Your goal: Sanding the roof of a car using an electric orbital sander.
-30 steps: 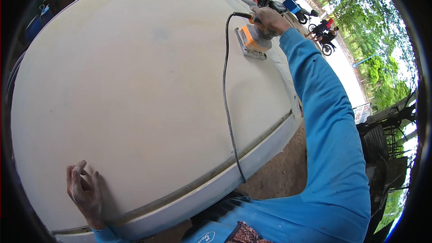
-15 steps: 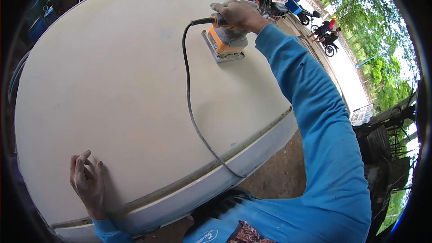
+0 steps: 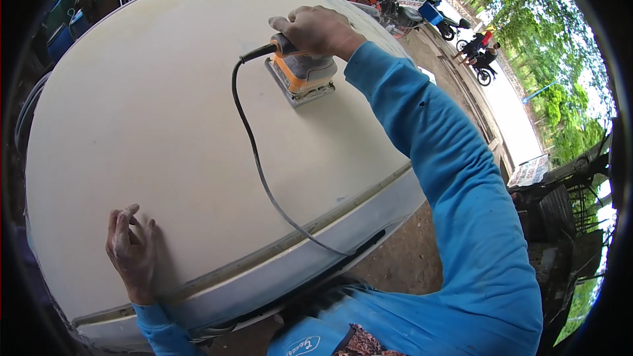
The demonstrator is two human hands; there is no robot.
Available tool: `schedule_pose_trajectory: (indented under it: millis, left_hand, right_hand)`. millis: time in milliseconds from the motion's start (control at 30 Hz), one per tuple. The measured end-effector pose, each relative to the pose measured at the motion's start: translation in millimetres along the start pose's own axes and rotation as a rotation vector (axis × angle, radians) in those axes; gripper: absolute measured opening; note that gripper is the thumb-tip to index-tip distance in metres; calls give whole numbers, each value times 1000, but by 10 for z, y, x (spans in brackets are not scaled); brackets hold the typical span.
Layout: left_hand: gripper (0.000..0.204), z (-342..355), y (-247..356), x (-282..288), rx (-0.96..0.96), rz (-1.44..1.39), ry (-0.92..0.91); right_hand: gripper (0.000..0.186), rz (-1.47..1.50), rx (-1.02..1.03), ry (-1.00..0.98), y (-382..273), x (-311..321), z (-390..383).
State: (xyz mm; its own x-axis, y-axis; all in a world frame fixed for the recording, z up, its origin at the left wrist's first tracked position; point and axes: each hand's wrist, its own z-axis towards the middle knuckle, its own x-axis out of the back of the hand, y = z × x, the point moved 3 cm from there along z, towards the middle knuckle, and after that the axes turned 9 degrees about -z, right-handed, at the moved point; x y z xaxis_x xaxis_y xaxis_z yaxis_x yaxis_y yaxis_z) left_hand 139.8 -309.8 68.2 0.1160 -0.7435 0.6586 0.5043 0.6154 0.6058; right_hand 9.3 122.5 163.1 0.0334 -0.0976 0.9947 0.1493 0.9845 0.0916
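Note:
My right hand (image 3: 320,29) is wrapped around the top of an orange and grey electric sander (image 3: 306,76). The sander's flat pad rests on a broad, cream-white vehicle roof (image 3: 165,132), toward its far right part. From the back of the sander's grip a dark power cord (image 3: 254,148) curves down across the roof and over its near edge. At the lower left, my left hand (image 3: 130,250) lies against the roof near that edge. Its fingers are loosely bent, the thumb stands apart, and it holds nothing. Pale dust coats its fingertips.
A narrow channel (image 3: 244,265) runs along the roof's near edge. Blue containers (image 3: 78,23) stand at the far left. Parked motorcycles (image 3: 395,10) and people (image 3: 484,53) are beyond the roof at the right, beside a pale road. Brown ground (image 3: 402,257) shows below the near edge.
My right hand has slid the sander left and slightly nearer across the roof, and the cord has shifted left with it. My left hand has stayed nearly in place.

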Motion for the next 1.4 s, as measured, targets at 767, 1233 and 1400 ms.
schedule_pose_trajectory:
  millis: [767,1233,1400]
  left_hand:
    - [45,-458,-885,132,51,-47,4]
    - [43,-294,-1480,748,15,-39,17]
    - [44,-249,-1398,831,6,-31,-1]
  right_hand:
    - [43,-133,94,112,842,-1161,409]
    - [36,-167,-80,-34,877,-917,-11]
    - [41,37,-174,-95,866,-865,-72]
